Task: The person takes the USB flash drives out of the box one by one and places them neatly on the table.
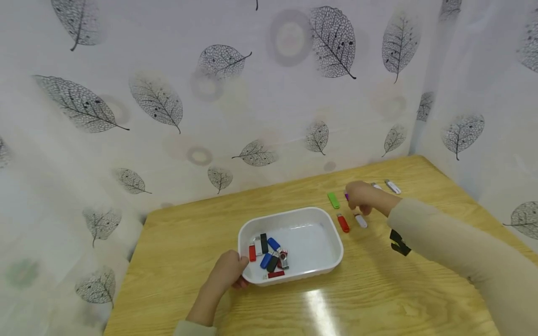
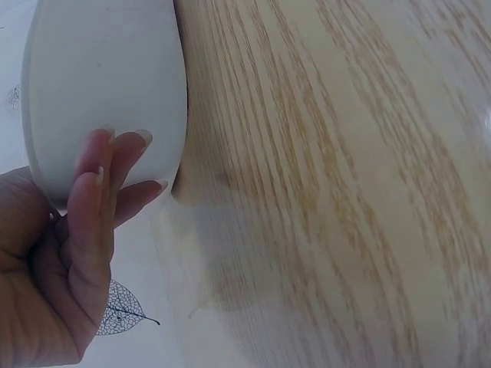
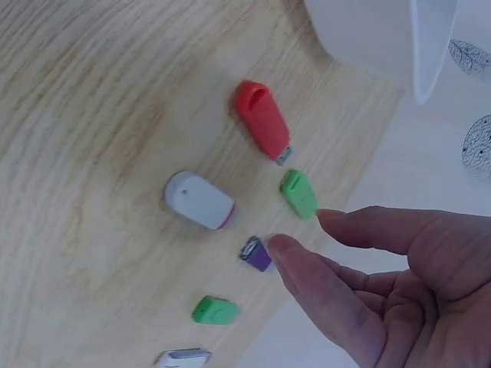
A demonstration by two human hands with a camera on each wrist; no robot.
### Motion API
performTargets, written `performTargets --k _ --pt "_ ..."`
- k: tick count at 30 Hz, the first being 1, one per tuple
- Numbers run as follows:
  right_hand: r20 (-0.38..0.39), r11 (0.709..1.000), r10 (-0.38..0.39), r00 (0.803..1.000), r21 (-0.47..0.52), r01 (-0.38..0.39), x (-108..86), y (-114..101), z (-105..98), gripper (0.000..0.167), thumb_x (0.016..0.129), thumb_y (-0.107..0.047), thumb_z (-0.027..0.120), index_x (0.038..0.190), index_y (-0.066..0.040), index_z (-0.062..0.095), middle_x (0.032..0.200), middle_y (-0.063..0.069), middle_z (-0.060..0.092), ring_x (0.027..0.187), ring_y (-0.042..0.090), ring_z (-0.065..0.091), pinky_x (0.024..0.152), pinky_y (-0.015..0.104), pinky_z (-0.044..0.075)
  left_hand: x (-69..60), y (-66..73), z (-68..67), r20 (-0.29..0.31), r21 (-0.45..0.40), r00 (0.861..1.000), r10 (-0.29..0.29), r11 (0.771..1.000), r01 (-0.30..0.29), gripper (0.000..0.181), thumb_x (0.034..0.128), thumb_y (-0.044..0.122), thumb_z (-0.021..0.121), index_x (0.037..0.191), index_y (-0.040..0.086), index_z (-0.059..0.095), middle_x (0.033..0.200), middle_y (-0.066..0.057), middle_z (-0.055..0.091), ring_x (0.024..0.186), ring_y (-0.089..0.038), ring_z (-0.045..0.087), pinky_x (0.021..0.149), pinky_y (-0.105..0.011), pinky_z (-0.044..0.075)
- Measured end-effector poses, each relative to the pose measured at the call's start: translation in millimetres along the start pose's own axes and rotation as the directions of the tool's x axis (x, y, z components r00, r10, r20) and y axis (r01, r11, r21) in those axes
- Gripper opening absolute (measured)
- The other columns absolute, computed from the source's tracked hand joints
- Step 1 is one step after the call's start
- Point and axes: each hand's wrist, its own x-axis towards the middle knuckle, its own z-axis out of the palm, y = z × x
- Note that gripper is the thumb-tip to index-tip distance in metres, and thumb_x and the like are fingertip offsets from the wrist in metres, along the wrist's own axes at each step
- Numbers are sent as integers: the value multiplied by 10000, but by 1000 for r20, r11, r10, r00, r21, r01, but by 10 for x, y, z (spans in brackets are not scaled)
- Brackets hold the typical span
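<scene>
My left hand [image 1: 227, 269] grips the near left corner of a white plastic tray [image 1: 313, 240], fingers under its outer wall in the left wrist view. Several USB sticks lie in the tray's left half, among them a blue one [image 1: 274, 244], a black one [image 1: 264, 243] and a red one [image 1: 276, 274]. Right of the tray, my right hand [image 3: 406, 284] reaches over a purple USB stick [image 3: 258, 255], partly hidden behind a finger. Thumb and forefinger stand apart, with nothing pinched between them. Close by lie a green stick [image 3: 299, 194], a red stick [image 3: 263, 121] and a white stick [image 3: 198, 199].
Farther right on the wooden table [image 1: 180, 242] lies a white and grey USB stick [image 1: 392, 186], with another pale stick [image 1: 376, 185] partly behind the right hand. A second green stick [image 3: 215, 310] shows in the right wrist view. A leaf-patterned curtain [image 1: 269, 102] borders the table's back.
</scene>
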Motion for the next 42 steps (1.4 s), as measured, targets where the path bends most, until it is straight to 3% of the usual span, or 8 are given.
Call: performTargets --k 4,9,17,21,24,30,36,42 --pt "2 997 -40 999 -59 40 -21 -150 -13 75 855 41 549 886 38 481 731 155 543 465 145 516 458 232 506 -5 7 0 -3 2 1000 -5 1000 5 246 886 108 453 737 -43 578 498 -62 592 420 -132 585 415 -273 513" --pt "17 990 -70 997 -118 71 -46 -399 -6 99 830 26 578 762 12 507 642 164 613 459 174 586 474 271 543 -12 13 4 -5 -7 1000 -6 1000 6 236 879 103 456 737 -47 573 493 -62 588 416 -133 583 412 -278 512" --pt "60 990 -108 992 -83 113 -80 -756 119 159 828 -38 628 711 -1 528 589 124 621 455 173 614 487 274 555 -4 12 7 -7 -3 1000 5 1000 -5 239 878 101 454 742 -53 578 491 -62 590 408 -127 580 409 -280 512" --pt "102 990 -127 987 -48 133 -96 -928 239 194 834 -83 654 688 3 560 599 120 639 466 174 621 499 282 560 4 13 11 1 -9 1000 -2 1000 2 238 883 106 457 751 -48 582 503 -63 592 418 -132 582 415 -276 512" --pt "124 989 -118 985 -80 128 -98 -1067 348 211 834 -98 665 671 -8 565 610 116 640 483 182 630 507 284 562 8 13 14 4 -16 1000 -8 1000 8 238 886 111 457 761 -49 581 513 -65 594 428 -137 586 422 -276 516" --pt "198 978 -94 976 -167 128 -77 -1307 651 177 841 -148 684 775 -42 560 653 105 636 531 192 633 531 276 565 14 -15 25 -6 -11 999 -34 999 34 230 884 113 460 763 -44 577 511 -66 596 430 -138 589 424 -273 517" --pt "251 941 -78 965 -300 154 -67 -1424 935 180 844 -173 689 773 -51 578 665 111 657 559 211 656 566 290 573 4 -4 30 -7 -8 999 -37 999 37 226 882 114 463 755 -37 573 517 -67 595 433 -139 587 427 -274 518" --pt "260 962 -57 964 -243 122 12 -1549 1074 195 823 -154 702 753 -23 576 674 130 659 539 219 654 550 289 571 -2 5 18 -13 1 999 -49 999 49 228 889 114 462 752 -36 566 510 -71 593 429 -146 586 423 -274 514"
